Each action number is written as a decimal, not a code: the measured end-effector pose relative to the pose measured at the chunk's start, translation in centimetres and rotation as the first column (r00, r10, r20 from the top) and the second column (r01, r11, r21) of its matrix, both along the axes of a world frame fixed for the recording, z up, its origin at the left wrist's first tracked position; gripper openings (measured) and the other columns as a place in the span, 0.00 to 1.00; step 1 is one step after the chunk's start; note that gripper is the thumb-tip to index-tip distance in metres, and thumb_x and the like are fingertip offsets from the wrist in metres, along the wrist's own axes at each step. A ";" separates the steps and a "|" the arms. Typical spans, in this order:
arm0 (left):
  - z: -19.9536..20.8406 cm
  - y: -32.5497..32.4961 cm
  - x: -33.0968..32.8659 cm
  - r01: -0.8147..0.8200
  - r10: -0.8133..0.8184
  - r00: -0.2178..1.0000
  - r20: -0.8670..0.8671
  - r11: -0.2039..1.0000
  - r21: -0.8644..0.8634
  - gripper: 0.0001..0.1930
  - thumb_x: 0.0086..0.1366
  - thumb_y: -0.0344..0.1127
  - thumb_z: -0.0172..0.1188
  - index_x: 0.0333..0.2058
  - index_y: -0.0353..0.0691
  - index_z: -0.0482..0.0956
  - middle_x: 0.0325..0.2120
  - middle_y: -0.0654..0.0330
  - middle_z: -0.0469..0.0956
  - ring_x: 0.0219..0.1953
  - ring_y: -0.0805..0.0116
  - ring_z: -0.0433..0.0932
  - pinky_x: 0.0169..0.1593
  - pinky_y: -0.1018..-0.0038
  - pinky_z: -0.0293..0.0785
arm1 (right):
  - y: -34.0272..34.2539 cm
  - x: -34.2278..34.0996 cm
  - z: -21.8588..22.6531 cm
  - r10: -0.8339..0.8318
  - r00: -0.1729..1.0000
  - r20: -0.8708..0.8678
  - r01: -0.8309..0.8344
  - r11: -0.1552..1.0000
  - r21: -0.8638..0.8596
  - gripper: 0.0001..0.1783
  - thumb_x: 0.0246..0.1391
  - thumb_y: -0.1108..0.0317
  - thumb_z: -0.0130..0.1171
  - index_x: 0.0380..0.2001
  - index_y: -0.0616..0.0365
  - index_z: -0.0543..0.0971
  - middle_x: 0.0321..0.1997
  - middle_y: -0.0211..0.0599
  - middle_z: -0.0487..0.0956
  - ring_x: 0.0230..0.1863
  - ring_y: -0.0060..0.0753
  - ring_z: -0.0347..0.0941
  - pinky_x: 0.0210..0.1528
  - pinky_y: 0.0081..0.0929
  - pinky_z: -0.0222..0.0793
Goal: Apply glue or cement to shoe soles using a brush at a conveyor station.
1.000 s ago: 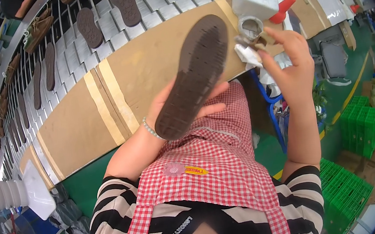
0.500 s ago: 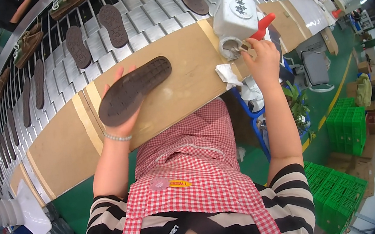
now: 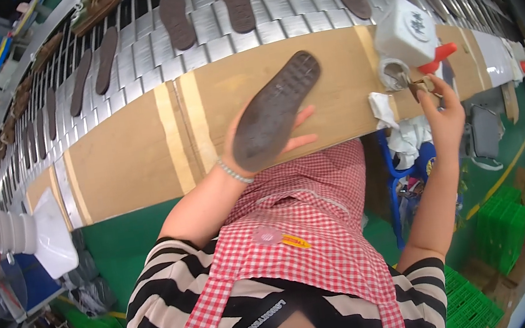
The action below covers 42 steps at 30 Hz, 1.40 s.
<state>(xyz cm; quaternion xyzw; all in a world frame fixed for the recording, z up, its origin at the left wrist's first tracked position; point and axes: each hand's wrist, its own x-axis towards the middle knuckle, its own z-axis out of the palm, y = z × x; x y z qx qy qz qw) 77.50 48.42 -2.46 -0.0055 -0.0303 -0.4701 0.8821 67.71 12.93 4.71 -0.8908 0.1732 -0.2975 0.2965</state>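
A dark brown shoe sole (image 3: 277, 110) lies across my left hand (image 3: 301, 140), with its treaded side facing up. It is tilted, the heel end pointing to the upper right, and my fingers stick out past its right edge. My right hand (image 3: 445, 110) pinches a small brown and tan piece (image 3: 422, 86) between thumb and fingers; I cannot make out its kind. Just left of that piece is a small translucent white cup (image 3: 393, 74), open at the side. Behind the cup, a white plastic bottle (image 3: 405, 31) and a red spout-like part (image 3: 437, 57) stand tilted.
A cardboard-covered bench (image 3: 120, 139) runs across in front of me. Beyond it, a metal slat conveyor (image 3: 285, 5) carries several soles and shoes. White crumpled paper (image 3: 382, 108) hangs at the bench edge. At the left is a white duct hood (image 3: 52, 231); green crates (image 3: 506, 225) stand right.
My view has shifted, moving the bench and conveyor rightward in the picture. My right hand has drawn the small piece away from the cup's mouth. The sole stays in my left hand, turned slightly.
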 end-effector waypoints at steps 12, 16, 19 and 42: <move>2.6 -2.5 -2.9 -0.072 0.058 0.992 0.108 0.989 0.133 0.24 0.77 0.43 0.41 0.62 0.34 0.68 0.58 0.45 0.74 0.58 0.46 0.75 0.64 0.51 0.70 | 16.4 0.0 3.3 0.631 0.761 0.150 -0.577 0.765 -0.288 0.27 0.33 0.78 0.70 0.45 0.56 0.83 0.43 0.35 0.82 0.54 0.44 0.75 0.57 0.42 0.70; 2.4 -2.2 -3.0 0.002 -0.002 1.000 0.020 1.000 -0.024 0.24 0.77 0.42 0.41 0.62 0.32 0.67 0.56 0.44 0.75 0.56 0.49 0.76 0.63 0.58 0.73 | 17.2 -0.9 3.1 0.725 0.682 0.095 -0.670 0.672 -0.316 0.26 0.32 0.72 0.71 0.43 0.52 0.84 0.41 0.30 0.82 0.53 0.41 0.76 0.59 0.48 0.67; 5.2 -3.0 -3.7 -0.017 0.027 0.998 -0.050 0.979 0.202 0.25 0.78 0.40 0.35 0.65 0.31 0.62 0.61 0.44 0.69 0.59 0.53 0.75 0.63 0.59 0.74 | 17.4 -1.7 3.2 0.802 0.594 0.054 -0.757 0.580 -0.301 0.25 0.33 0.70 0.71 0.43 0.52 0.84 0.42 0.30 0.82 0.53 0.41 0.76 0.61 0.49 0.65; 3.8 -2.3 -3.4 0.097 -0.104 0.994 0.034 0.978 0.184 0.23 0.77 0.39 0.39 0.64 0.30 0.65 0.57 0.45 0.74 0.54 0.55 0.79 0.56 0.61 0.80 | 15.2 -2.0 6.0 0.830 0.520 -0.202 -0.822 0.423 -0.381 0.11 0.45 0.65 0.64 0.36 0.45 0.86 0.42 0.21 0.83 0.55 0.34 0.74 0.64 0.45 0.63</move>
